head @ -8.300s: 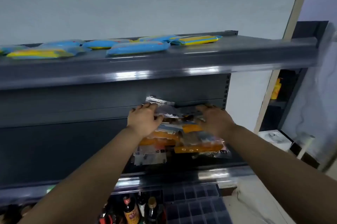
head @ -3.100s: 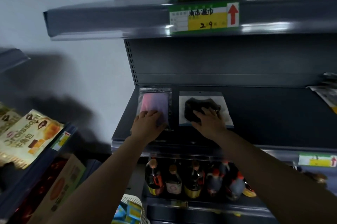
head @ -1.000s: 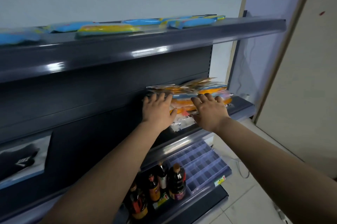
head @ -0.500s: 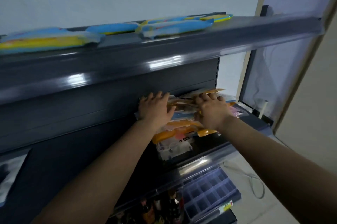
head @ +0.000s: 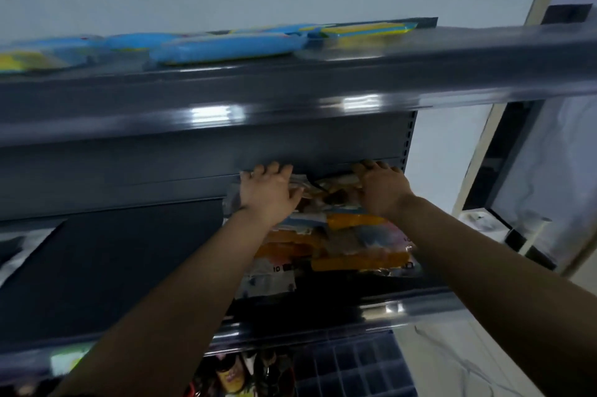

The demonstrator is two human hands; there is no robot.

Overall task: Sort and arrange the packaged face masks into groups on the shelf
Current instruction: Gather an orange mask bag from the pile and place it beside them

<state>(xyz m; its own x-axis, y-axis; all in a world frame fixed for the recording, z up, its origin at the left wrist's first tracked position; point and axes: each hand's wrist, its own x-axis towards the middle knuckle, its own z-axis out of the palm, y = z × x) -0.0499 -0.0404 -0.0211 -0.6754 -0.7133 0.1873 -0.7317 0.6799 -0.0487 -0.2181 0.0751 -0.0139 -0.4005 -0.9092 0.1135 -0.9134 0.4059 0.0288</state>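
left hand (head: 268, 193) | right hand (head: 381, 189) | seemingly flat on mask pile (head: 339, 241)

This is a small shop. Dark grey metal shelving (head: 290, 125) of the retail kind runs in tiers, with a slotted upright (head: 409, 138) at the back and glossy price-strip rails along the front edges. Blue and yellow packs (head: 226, 47) lie in a row on the top tier, a heap of packaged goods (head: 339, 244) sits on the middle one, and bottles (head: 229, 377) stand below, beside a price label (head: 64, 361).
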